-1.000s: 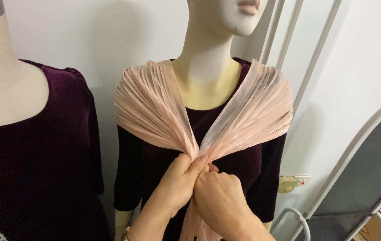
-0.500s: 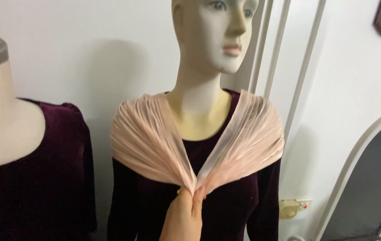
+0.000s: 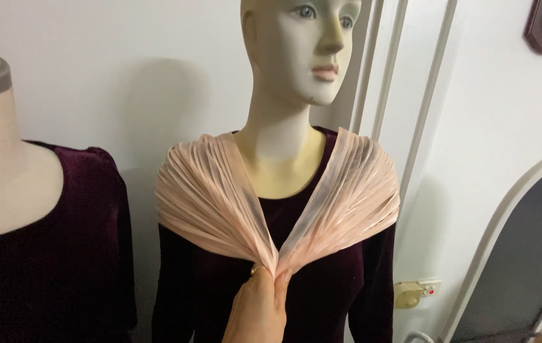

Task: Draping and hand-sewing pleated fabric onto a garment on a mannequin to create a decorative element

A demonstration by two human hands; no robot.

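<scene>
Pink pleated scarf [image 3: 220, 203], now one-hand [image 3: 259, 311] grip only

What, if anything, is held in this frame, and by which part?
One hand, side unclear, pinches the pink pleated scarf at the gathered point where its two sides meet on the mannequin's chest. No other hand shows.

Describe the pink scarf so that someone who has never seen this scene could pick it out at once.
Start at the white mannequin with a head, standing against the wall in a dark purple velvet top. Over its shoulders lies the pleated peach-pink scarf, both sides gathered to one point at the chest, where a hand pinches them. It is the only pale, finely pleated fabric; the headless bust beside it wears none.
</scene>
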